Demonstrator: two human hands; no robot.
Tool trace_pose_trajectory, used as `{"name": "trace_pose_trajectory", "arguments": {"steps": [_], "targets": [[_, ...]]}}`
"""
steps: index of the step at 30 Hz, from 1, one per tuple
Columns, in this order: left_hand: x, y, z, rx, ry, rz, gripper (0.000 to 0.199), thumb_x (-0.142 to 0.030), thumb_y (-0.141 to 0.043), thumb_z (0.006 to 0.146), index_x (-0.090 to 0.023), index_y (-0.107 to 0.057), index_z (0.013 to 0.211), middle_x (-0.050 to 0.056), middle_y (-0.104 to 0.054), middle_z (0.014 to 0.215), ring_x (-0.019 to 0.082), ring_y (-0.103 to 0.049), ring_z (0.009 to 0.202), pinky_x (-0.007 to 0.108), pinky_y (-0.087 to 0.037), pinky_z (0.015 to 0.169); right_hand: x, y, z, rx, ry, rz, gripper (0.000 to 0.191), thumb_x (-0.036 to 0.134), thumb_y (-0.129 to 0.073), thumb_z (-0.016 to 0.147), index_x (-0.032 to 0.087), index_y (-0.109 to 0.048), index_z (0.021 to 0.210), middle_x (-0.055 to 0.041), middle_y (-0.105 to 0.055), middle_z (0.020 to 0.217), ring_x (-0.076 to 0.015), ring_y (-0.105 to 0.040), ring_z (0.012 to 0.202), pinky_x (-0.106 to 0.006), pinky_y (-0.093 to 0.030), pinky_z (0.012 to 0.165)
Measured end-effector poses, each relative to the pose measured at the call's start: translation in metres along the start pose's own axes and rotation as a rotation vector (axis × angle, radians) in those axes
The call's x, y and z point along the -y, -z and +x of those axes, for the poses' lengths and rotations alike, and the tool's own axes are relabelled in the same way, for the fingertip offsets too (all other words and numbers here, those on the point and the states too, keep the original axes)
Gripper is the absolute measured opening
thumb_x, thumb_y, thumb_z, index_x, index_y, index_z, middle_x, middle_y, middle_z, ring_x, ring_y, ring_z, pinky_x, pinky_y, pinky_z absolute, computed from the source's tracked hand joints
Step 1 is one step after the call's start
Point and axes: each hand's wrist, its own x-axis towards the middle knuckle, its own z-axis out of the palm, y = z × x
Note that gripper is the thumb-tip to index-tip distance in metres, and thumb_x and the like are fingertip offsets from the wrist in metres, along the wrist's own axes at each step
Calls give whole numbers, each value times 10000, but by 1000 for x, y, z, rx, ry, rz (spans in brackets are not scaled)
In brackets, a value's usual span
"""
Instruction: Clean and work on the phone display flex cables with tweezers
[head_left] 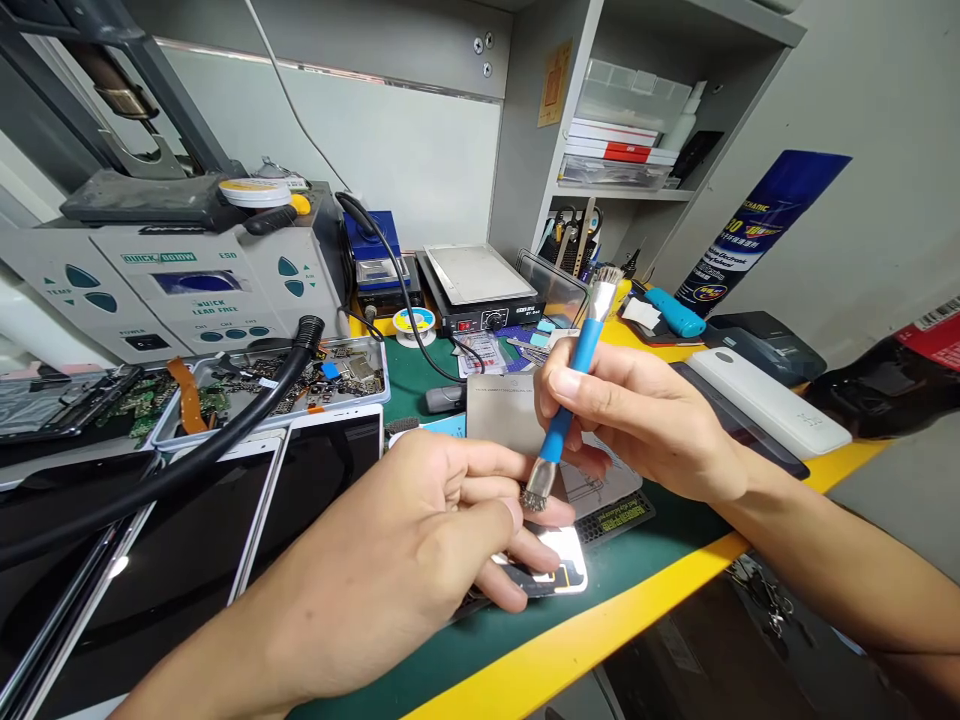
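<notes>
A blue double-ended brush (589, 345) with metal ferrules and bristles at both ends is pinched in my right hand (637, 405). Its lower bristles touch or nearly touch the fingertips of my left hand (427, 540). The left thumb is pressed towards the forefinger, and whatever lies between them is hidden. Below the left fingers lies a shiny white-and-black phone part (566, 565), partly covered by the hand. Behind both hands lies a grey-beige box or card (499, 405) on the green mat (637, 550).
At left, a hot air station (202, 290) stands behind a tray of circuit boards (360, 365), with a black hose (255, 400) across phone screens (315, 480). A heating plate (487, 280) is at the back; a white power bank (772, 400) and blue spray can (757, 230) are right.
</notes>
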Motion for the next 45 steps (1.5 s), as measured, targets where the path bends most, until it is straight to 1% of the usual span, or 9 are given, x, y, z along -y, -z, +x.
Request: {"name": "trace_pose_trajectory", "arguments": {"steps": [5, 11, 17, 21, 25, 31, 35, 41, 45], "targets": [[-1, -1, -2, 4, -9, 13, 173, -147, -529, 903, -154, -696, 862, 48, -763, 920, 179, -739, 837, 172, -583, 643, 0, 0, 0, 11, -9, 20, 231, 327, -559, 954, 186, -539, 773, 23, -488, 723, -75, -444, 491, -205, -356, 410], [0, 0, -2, -7, 4, 5, 171, -143, -512, 909, -140, -680, 881, 62, -762, 936, 194, -741, 851, 186, -589, 637, 1, 0, 1, -7, -4, 11, 231, 311, -558, 953, 178, -540, 765, 24, -491, 722, -69, -445, 479, -205, -350, 406], [-2, -1, -1, -26, 8, 17, 219, -146, -487, 921, -164, -704, 946, 45, -768, 979, 180, -746, 840, 189, -594, 669, 0, 1, 2, 5, -40, 35, 231, 341, -579, 944, 179, -560, 780, 22, -497, 719, -76, -468, 488, -199, -349, 400], [-3, -3, -3, -43, 0, 19, 206, -162, -508, 919, -164, -714, 921, 32, -771, 967, 147, -747, 797, 144, -578, 655, -1, 3, 4, 11, -72, 68, 230, 341, -605, 924, 173, -579, 770, 13, -509, 721, -81, -456, 488, -198, -331, 380], [-4, -3, -3, -49, 15, 13, 168, -170, -538, 903, -144, -703, 887, 40, -768, 932, 139, -738, 766, 139, -573, 639, -1, 3, 7, 6, -95, 73, 237, 339, -599, 920, 168, -582, 756, 1, -526, 718, -87, -439, 494, -195, -326, 369], [-2, -1, -2, -16, 17, 27, 178, -177, -513, 906, -113, -677, 929, 100, -776, 905, 203, -734, 834, 216, -595, 663, 1, 1, 9, 5, -131, 69, 268, 380, -605, 908, 165, -594, 749, 10, -502, 618, -99, -418, 476, -198, -295, 360], [0, -1, -1, -15, 15, 17, 199, -211, -536, 885, -103, -685, 962, 132, -765, 984, 225, -740, 836, 241, -592, 651, 1, 2, 9, 0, -139, 72, 254, 365, -602, 907, 166, -597, 750, 4, -506, 615, -109, -430, 493, -197, -297, 359], [-4, -1, -2, -28, 5, -9, 364, -268, -623, 744, -109, -706, 1060, 152, -776, 970, 296, -729, 900, 322, -577, 718, 1, 3, 8, 16, -163, 75, 266, 358, -580, 918, 167, -584, 733, 9, -511, 551, -108, -439, 460, -189, -302, 354], [-5, -2, -1, -26, 5, -15, 393, -287, -622, 719, -120, -707, 1064, 144, -776, 953, 297, -725, 900, 332, -571, 728, 0, 3, 9, 7, -160, 74, 263, 361, -589, 913, 168, -583, 736, 7, -526, 570, -107, -452, 466, -186, -312, 358]]}}
